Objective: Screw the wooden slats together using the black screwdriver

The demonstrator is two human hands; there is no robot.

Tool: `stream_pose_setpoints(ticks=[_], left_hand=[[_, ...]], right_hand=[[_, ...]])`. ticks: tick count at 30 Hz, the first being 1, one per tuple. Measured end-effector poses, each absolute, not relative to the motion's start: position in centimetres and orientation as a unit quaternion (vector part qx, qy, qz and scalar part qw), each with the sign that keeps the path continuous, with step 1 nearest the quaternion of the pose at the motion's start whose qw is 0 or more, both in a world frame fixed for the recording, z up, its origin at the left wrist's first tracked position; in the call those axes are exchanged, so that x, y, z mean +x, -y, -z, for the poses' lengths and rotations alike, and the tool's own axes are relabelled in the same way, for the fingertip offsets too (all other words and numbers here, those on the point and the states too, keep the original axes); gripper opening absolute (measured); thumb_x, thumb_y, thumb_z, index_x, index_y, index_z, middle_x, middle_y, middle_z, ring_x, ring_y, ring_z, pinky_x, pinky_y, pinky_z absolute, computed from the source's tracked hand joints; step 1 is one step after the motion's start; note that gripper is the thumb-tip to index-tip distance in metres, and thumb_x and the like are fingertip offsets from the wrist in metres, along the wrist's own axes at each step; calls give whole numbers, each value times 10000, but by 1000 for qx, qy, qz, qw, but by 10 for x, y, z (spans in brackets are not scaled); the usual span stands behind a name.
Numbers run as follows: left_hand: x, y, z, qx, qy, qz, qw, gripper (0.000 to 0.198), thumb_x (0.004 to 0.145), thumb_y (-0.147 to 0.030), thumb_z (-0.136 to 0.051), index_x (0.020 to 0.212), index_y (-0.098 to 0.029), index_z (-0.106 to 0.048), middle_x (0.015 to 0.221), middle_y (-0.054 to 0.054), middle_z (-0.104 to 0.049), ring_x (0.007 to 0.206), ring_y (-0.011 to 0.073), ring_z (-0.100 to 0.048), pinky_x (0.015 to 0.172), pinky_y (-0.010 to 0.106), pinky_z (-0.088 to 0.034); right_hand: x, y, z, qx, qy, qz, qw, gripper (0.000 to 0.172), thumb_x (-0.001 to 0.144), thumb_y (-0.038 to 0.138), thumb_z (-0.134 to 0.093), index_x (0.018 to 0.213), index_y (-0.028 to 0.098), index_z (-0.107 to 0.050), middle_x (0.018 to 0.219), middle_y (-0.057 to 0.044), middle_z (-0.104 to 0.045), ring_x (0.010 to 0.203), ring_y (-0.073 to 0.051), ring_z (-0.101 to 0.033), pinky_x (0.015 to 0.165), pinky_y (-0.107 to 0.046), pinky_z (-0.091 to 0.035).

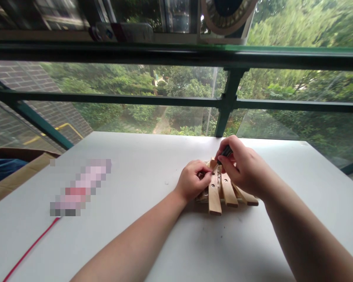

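Observation:
My right hand (pixel 241 166) is closed round the dark handle of what looks like a screwdriver (pixel 225 152). The tool slants down and left, its thin shaft pointing at a pale wooden slat (pixel 214 199). My left hand (pixel 191 178) is closed in a pinch at this slat, close to a dark hole in it; whatever the fingertips hold is hidden. Two more wooden slats fan out to the right: a middle slat (pixel 229 195) with a screw in it, and one partly under my right hand. Clear crinkled plastic wrap (pixel 219 172) shows between the slats.
Everything rests on a white table (pixel 129 164). A blurred-out pinkish object (pixel 85 186) lies at the left, with a red cable (pixel 32 246) running from it. A cardboard box (pixel 26 172) stands beyond the left edge. Green railing (pixel 135 100) and glass border the table's far side.

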State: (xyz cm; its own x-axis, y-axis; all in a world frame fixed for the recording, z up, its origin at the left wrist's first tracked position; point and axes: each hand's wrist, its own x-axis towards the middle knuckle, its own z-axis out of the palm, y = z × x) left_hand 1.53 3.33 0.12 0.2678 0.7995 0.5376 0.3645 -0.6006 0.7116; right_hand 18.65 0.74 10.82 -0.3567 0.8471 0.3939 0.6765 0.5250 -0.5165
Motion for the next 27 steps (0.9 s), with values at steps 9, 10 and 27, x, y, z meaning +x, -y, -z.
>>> stream_pose_setpoints(ticks=[9, 10, 27], left_hand=[[16, -33, -1, 759, -391, -465, 235, 62, 802, -170, -598, 774, -194, -648, 791, 26, -642, 802, 171, -596, 784, 306, -495], [16, -33, -1, 758, -393, -464, 235, 65, 804, -172, -597, 783, -195, -655, 795, 27, -645, 800, 170, -597, 781, 305, -496], [16, -32, -1, 758, -392, -462, 243, 84, 811, -172, -599, 817, -193, -680, 817, 26, -654, 816, 168, -602, 782, 296, -491]], right_hand=[[187, -8, -107, -457, 820, -92, 331, 159, 857, 171, -491, 988, 235, -427, 838, -20, -601, 680, -150, -540, 630, -271, -401], [188, -8, -106, -459, 820, -86, 332, 158, 853, 171, -494, 983, 235, -430, 830, -18, -600, 676, -150, -537, 629, -271, -398], [189, -9, -110, -480, 815, -81, 314, 140, 839, 200, -532, 936, 243, -442, 756, 9, -579, 629, -140, -511, 587, -260, -370]])
